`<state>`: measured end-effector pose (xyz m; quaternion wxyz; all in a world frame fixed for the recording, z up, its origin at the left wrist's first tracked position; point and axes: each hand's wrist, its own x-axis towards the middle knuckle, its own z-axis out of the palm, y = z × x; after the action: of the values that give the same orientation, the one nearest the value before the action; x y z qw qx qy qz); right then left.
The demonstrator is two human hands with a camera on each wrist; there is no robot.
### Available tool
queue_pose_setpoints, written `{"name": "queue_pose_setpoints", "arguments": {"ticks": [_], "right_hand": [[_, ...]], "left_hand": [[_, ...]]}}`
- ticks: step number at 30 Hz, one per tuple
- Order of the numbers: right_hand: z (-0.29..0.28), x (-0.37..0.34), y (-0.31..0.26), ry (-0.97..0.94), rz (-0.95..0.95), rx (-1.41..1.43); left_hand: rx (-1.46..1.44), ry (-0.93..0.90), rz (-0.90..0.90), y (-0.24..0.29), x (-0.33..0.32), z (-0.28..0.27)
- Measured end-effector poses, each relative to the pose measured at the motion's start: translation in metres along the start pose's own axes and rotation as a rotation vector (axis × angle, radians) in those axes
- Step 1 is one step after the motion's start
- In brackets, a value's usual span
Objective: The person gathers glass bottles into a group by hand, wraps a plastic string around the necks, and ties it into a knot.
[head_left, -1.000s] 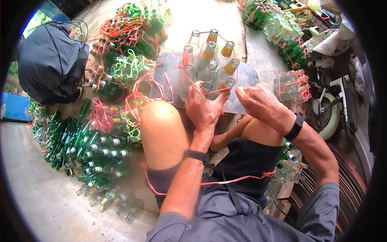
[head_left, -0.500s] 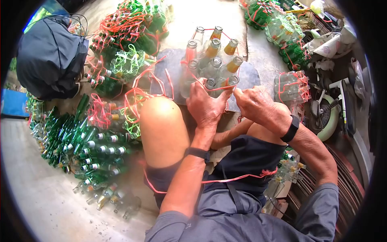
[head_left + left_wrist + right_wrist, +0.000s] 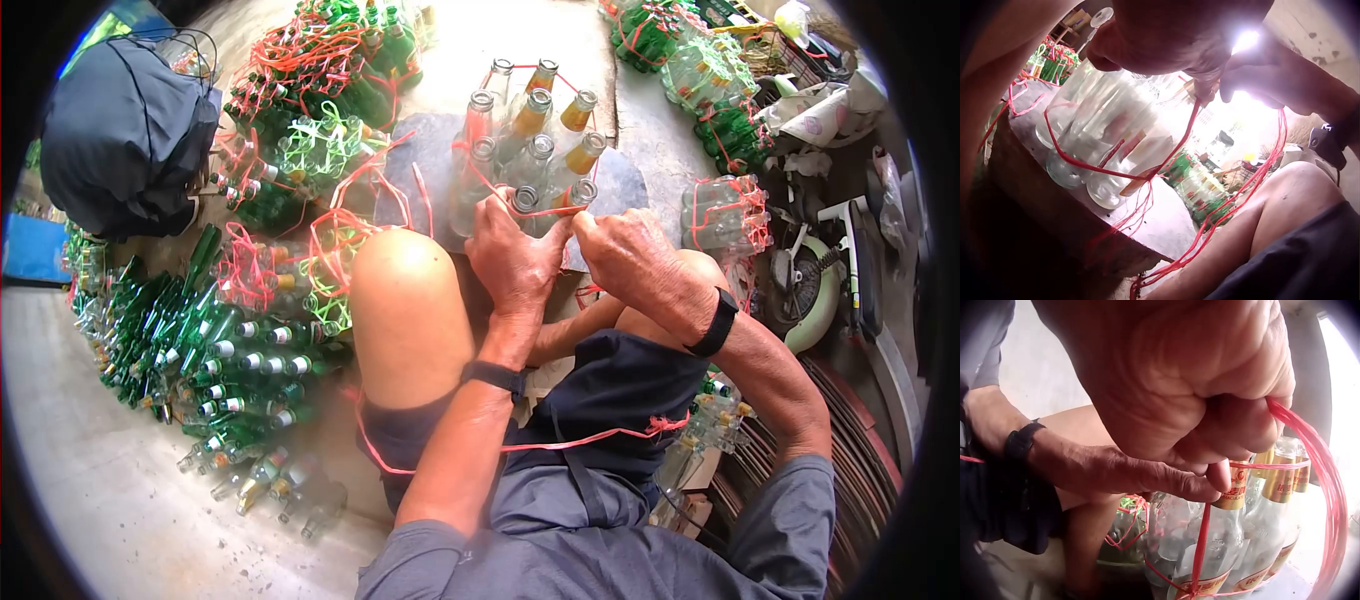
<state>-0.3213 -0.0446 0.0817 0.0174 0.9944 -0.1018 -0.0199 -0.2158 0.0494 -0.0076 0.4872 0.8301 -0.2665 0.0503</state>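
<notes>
Several clear glass bottles (image 3: 540, 150), some with gold neck labels, stand upright in a tight cluster on a grey slab (image 3: 622, 195). Red plastic string (image 3: 1201, 544) runs round their lower bodies and, higher up, round their necks. My left hand (image 3: 515, 265) is at the nearest necks, its thumb and fingers pinching the string there. Close against that thumb, my right hand (image 3: 640, 265) has its fingers curled round the string. A loose bundle of red strands (image 3: 1335, 512) trails from the right fist. A knot (image 3: 1149, 177) shows low on the bottles' side.
Tied bundles of green bottles (image 3: 385, 60) stand at the back left. Loose green bottles (image 3: 250, 365) lie in a heap at the left. To the right are a tied clear bundle (image 3: 722, 215) and a wheel (image 3: 822, 290). Loose red string (image 3: 350, 215) lies left of the slab.
My right hand has moved left, from a little apart to right beside my left thumb. The left hand keeps its place at the necks. The view has shifted slightly.
</notes>
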Motion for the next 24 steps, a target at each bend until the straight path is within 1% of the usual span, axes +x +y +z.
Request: {"name": "queue_pose_setpoints", "arguments": {"ticks": [2,4,6,8,9,11,12,14,15,16,18,19,24], "right_hand": [[-0.002,0.000,-0.002,-0.005,0.010,0.008],[0.001,0.000,-0.001,-0.011,0.022,0.018],[0.009,-0.001,0.004,0.050,-0.007,0.032],[0.012,0.000,0.007,0.059,-0.011,0.022],[0.012,0.000,0.007,0.067,-0.013,0.010],[0.010,0.000,0.008,0.058,-0.014,0.012],[0.005,0.000,0.007,0.051,-0.020,0.008],[-0.002,0.001,0.006,0.070,-0.015,0.035],[-0.001,0.001,0.009,0.041,-0.036,0.012],[0.001,0.000,0.010,0.014,-0.061,-0.011],[0.001,-0.002,0.009,0.030,-0.052,-0.002],[0.000,-0.002,0.009,0.034,-0.064,-0.019],[-0.001,-0.004,0.007,0.042,-0.084,-0.005]], "left_hand": [[-0.057,0.080,0.051,-0.005,-0.004,0.001],[-0.052,0.096,0.067,-0.005,-0.006,-0.002],[-0.045,0.113,0.079,-0.001,-0.011,-0.009],[-0.322,0.023,-0.216,0.007,-0.021,-0.021],[-0.317,0.017,-0.218,0.006,-0.028,-0.023],[-0.414,-0.172,-0.292,0.005,-0.041,-0.024],[-0.411,-0.180,-0.298,0.007,-0.045,-0.022],[-0.393,-0.026,0.071,0.010,-0.046,-0.014],[-0.341,-0.037,0.163,0.007,-0.043,-0.009],[-0.339,-0.044,0.156,0.005,-0.041,-0.002],[-0.341,-0.107,0.218,0.005,-0.034,0.007],[-0.398,-0.164,0.198,0.007,-0.033,0.008],[-0.458,-0.167,0.172,0.007,-0.022,0.019]]}}
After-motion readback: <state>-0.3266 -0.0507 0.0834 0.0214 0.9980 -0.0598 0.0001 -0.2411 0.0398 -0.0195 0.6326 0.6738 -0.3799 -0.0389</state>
